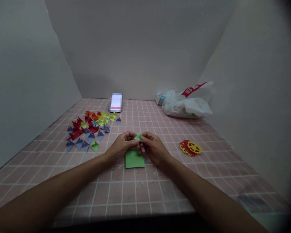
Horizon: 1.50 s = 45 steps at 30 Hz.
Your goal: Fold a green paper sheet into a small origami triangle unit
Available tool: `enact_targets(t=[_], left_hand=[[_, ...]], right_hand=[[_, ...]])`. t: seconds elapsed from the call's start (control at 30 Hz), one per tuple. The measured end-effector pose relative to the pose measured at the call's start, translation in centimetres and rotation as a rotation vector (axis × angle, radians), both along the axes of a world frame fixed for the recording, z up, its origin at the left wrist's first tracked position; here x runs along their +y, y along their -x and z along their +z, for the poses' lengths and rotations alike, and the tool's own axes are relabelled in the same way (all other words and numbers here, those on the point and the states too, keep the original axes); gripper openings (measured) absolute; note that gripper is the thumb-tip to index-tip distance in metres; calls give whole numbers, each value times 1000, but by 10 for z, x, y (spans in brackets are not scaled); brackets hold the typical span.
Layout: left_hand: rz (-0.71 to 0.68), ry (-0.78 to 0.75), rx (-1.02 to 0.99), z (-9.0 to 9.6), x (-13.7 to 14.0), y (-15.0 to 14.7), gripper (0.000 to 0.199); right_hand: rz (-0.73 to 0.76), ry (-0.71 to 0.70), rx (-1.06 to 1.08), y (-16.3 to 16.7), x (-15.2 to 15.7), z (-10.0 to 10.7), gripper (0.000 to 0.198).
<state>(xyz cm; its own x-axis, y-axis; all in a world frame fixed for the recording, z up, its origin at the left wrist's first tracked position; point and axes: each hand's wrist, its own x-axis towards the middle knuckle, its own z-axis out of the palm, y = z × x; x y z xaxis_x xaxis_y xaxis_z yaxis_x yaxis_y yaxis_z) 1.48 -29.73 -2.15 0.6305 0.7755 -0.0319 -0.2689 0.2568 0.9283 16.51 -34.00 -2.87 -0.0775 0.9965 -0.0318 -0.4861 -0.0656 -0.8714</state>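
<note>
The person's left hand [126,142] and right hand [152,145] both pinched a small folded piece of light green paper [137,137], the thumbs pressed close to it. It was in the middle, near the far edge of a neat stack of square green paper [135,159]. To do this bit well, it seemed best to line up the edges, hold one side steady with the left hand, and press the crease with the right thumb. A soft pinch looked wise, as thin paper could bend wrong or tear. The fingers hid part of it, so one could not tell how every fold lay.

The bench [160,195] had a pink top with white lines. On the left lay many small, pointy, folded paper shapes [91,137] in red, orange, yellow, purple, blue-green and green. Behind them was a phone with a bright, blurry screen [115,102]. On the right lay flat red and yellow cut-out shapes [194,148], with a crumpled white plastic bag [184,106] farther back. Only the stack seemed likely to get in the way; the rest sat apart from both hands.
</note>
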Motion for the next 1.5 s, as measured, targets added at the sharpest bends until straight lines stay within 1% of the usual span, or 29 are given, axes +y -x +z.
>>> enact_targets(t=[0.17, 0.27, 0.37, 0.47, 0.57, 0.77, 1.0, 1.13, 1.5], left_hand=[[3, -3, -33, 1, 2, 1, 30], [0, -8, -49, 3, 2, 1, 26], [-12, -16, -66, 4, 3, 2, 21], [9, -2, -62, 4, 4, 3, 19], [36, 6, -60, 3, 5, 3, 22], [10, -27, -46, 1, 5, 3, 32], [13, -91, -25, 3, 4, 2, 32], [25, -102, 6, 5, 1, 1, 35], [14, -113, 4, 5, -1, 0, 39]], right_hand=[[52, -24, 31, -2, 0, 6, 20], [71, -44, 24, -3, 0, 9, 17], [83, -58, 5, -3, 1, 9, 17], [79, -62, -11, -3, 2, 7, 20], [60, -50, -30, -4, 2, 7, 22], [33, -29, 6, -6, 3, 5, 19], [47, 28, 72, -6, 2, 4, 19], [47, 25, 84, -5, 2, 3, 19], [43, 25, 77, -5, 2, 2, 19]])
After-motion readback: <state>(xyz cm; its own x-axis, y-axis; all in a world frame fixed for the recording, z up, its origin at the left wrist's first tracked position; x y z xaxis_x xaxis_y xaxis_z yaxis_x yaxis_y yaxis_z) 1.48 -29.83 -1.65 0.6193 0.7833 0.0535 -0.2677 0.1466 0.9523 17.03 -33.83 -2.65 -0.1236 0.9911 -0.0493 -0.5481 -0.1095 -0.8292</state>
